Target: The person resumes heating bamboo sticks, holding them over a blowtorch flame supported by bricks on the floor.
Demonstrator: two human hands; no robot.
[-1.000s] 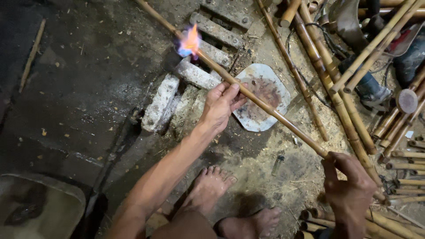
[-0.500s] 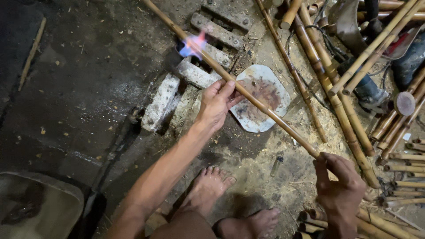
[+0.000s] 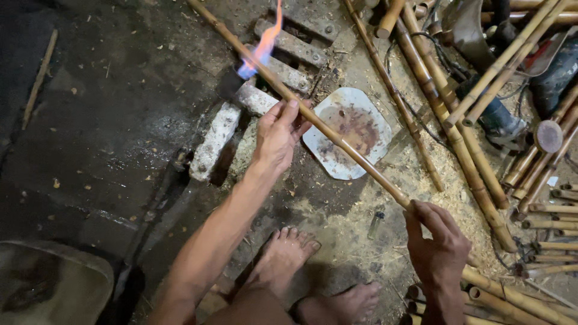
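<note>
I hold a long thin bamboo stick [image 3: 355, 156] slanting from upper left to lower right. My left hand [image 3: 278, 135] grips it near its middle, fingers curled over the stick. My right hand [image 3: 435, 241] is closed around its lower end. A blue and orange flame [image 3: 260, 48] rises from a dark burner nozzle [image 3: 230, 81] and licks the stick just above my left hand. Grey concrete blocks [image 3: 212, 144] lie beside the burner.
A white, rust-stained square plate [image 3: 346, 129] lies on the ground under the stick. Several bamboo poles [image 3: 457, 144] and short cut pieces are piled at right, over sawdust. My bare feet [image 3: 280, 259] are at the bottom. A dark basin [image 3: 36, 289] sits at lower left.
The stick has slid along the flame and my right hand has moved slightly up and left. The flame now stands taller and leans right.
</note>
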